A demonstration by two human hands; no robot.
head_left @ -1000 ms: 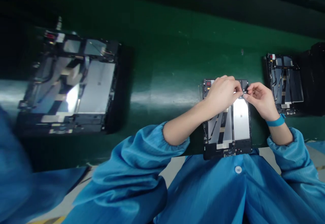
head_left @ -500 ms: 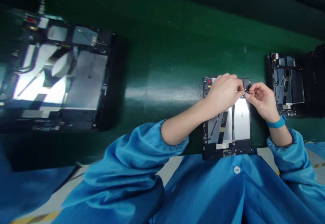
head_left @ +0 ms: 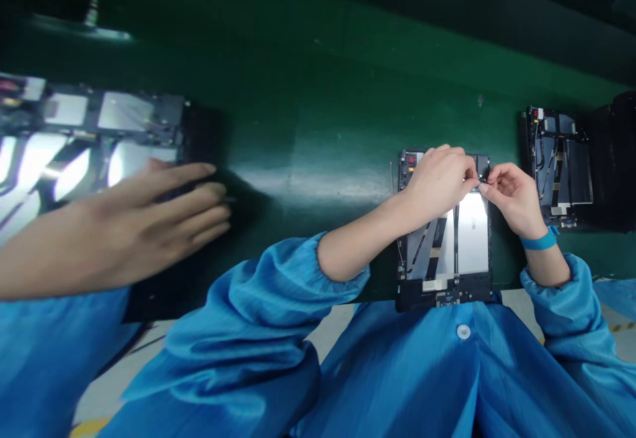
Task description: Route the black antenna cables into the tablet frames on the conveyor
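Note:
An opened tablet [head_left: 473, 242] lies at the table's front edge before me, with its silver battery area, dark flex cables and black frame showing. Over its upper part, my left hand [head_left: 440, 179] is closed, thumb and fingertips pinched together. My right hand [head_left: 514, 198], with a blue band at the wrist, comes in from the right and pinches close beside the left fingertips. Both pinches meet near the tablet's upper right corner, at a tiny dark part too small to name. The left hand covers part of the tablet's upper half.
To the left, another person's blurred hand [head_left: 149, 222] reaches over a second opened tablet [head_left: 69, 110]. A third opened tablet [head_left: 561, 166] lies at the right, beside a dark block [head_left: 613, 160]. Green table surface [head_left: 308, 126] stretches between the left tablet and mine.
The other person's hand has come into view at the left, and the tablet there has shifted leftward. My two hands hold almost the same pose over my tablet.

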